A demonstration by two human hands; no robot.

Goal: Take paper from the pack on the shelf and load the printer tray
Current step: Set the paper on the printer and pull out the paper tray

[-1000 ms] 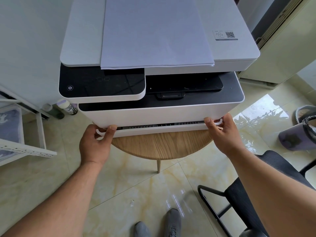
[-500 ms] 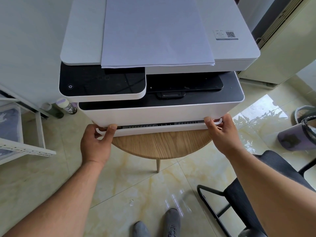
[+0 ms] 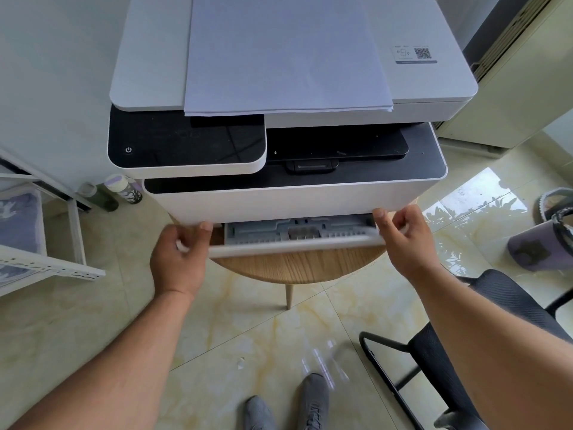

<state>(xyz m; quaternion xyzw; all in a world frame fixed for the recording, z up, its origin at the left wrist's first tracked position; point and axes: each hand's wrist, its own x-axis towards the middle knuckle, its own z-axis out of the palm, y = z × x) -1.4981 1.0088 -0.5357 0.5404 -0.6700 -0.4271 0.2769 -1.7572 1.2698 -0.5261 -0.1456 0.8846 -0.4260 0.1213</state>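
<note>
A white printer [image 3: 291, 203] stands on a round wooden table [image 3: 297, 265]. A stack of white paper [image 3: 285, 54] lies flat on its lid. At the printer's base the paper tray [image 3: 294, 243] is pulled partly out, showing grey plastic guides inside and no paper. My left hand [image 3: 179, 256] grips the tray's left front corner. My right hand [image 3: 403, 240] grips its right front corner. The tray's front edge is motion-blurred.
A white metal shelf [image 3: 46, 265] stands at the left, with two bottles [image 3: 124, 189] on the floor beside it. A black mesh chair [image 3: 449, 352] is at the lower right. A purple bin [image 3: 545, 240] sits at the right edge. My shoes show below.
The tray was nearly closed before. Both hands have drawn it outward toward me, and its grey interior now shows.
</note>
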